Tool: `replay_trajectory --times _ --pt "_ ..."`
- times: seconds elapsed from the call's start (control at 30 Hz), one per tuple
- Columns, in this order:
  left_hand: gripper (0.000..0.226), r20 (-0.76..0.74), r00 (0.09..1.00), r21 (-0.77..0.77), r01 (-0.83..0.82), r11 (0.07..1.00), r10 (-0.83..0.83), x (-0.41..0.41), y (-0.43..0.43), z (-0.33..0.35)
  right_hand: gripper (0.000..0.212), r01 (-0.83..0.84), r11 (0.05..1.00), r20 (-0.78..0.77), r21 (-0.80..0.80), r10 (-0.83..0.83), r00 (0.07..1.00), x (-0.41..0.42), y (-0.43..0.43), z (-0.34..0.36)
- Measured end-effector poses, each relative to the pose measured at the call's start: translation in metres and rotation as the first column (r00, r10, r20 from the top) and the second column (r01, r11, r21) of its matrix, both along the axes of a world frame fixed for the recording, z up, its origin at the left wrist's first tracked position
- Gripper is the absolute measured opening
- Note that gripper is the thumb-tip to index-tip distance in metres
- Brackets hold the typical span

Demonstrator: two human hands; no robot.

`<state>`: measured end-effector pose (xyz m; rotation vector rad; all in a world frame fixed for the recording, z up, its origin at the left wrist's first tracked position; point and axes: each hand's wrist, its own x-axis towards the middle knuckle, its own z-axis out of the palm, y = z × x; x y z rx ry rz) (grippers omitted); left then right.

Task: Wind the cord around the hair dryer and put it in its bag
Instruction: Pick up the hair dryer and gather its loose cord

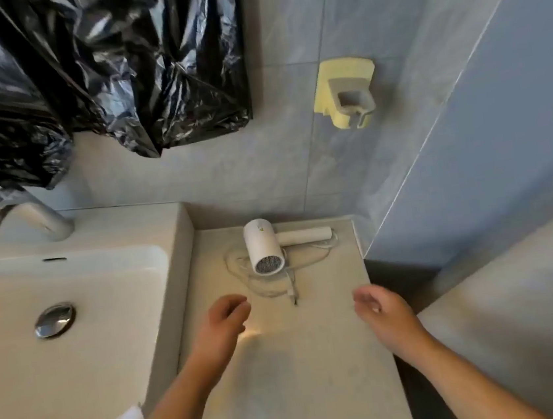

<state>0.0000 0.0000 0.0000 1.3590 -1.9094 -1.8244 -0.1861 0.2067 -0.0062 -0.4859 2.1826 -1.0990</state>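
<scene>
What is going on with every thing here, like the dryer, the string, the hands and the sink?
Hair dryer: lying on its side on the counter, not held.
Cord: loose, unwound, sprawled around the dryer.
Plug: on the counter, unplugged.
Left hand: open, empty.
Right hand: open, empty.
Sink: dry-looking, drain stopper down.
Wall holder: empty.

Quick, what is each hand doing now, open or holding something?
Left hand: open, empty, above the counter.
Right hand: open, empty, short of the hair dryer.
</scene>
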Motion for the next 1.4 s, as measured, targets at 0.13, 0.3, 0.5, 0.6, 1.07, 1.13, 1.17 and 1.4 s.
replay_trajectory --times 0.13,0.3,0.5,0.6,1.07,1.13,1.17,1.4 --pt "0.043 0.004 1.0 -0.002 0.012 1.0 -0.012 -0.046 -0.034 -0.021 0.033 -0.095 0.993 -0.061 0.072 0.1 0.993 -0.033 -0.04 -0.015" --pt "0.047 0.079 0.996 -0.021 -0.042 0.999 0.044 -0.094 -0.057 -0.048 0.044 -0.176 0.973 -0.202 0.147 0.203 0.958 -0.067 -0.089 -0.037" --pt "0.049 0.116 0.991 0.045 -0.07 0.997 0.064 -0.126 -0.077 -0.07 0.05 -0.244 0.929 -0.321 0.278 0.329 0.888 -0.105 -0.136 -0.063" --pt "0.065 0.155 0.986 0.05 -0.07 0.996 0.062 -0.134 -0.084 -0.077 0.05 -0.245 0.911 -0.353 0.331 0.361 0.863 -0.119 -0.149 -0.074" --pt "0.051 0.207 0.973 -0.01 -0.106 0.994 0.106 -0.136 -0.086 -0.076 0.044 -0.245 0.857 -0.495 0.453 0.47 0.731 -0.126 -0.157 -0.078" --pt "0.049 0.153 0.979 -0.025 -0.13 0.991 0.133 -0.13 -0.083 -0.069 0.04 -0.261 0.891 -0.518 0.372 0.433 0.738 -0.122 -0.153 -0.07" --pt "0.051 0.124 0.983 -0.032 -0.134 0.99 0.137 -0.126 -0.081 -0.064 0.039 -0.269 0.903 -0.531 0.335 0.417 0.738 -0.119 -0.15 -0.064" --pt "0.065 -0.156 0.972 0.04 -0.173 0.984 0.177 -0.095 -0.068 -0.023 0.038 -0.274 0.951 -0.628 0.142 0.301 0.718 -0.088 -0.127 -0.014"
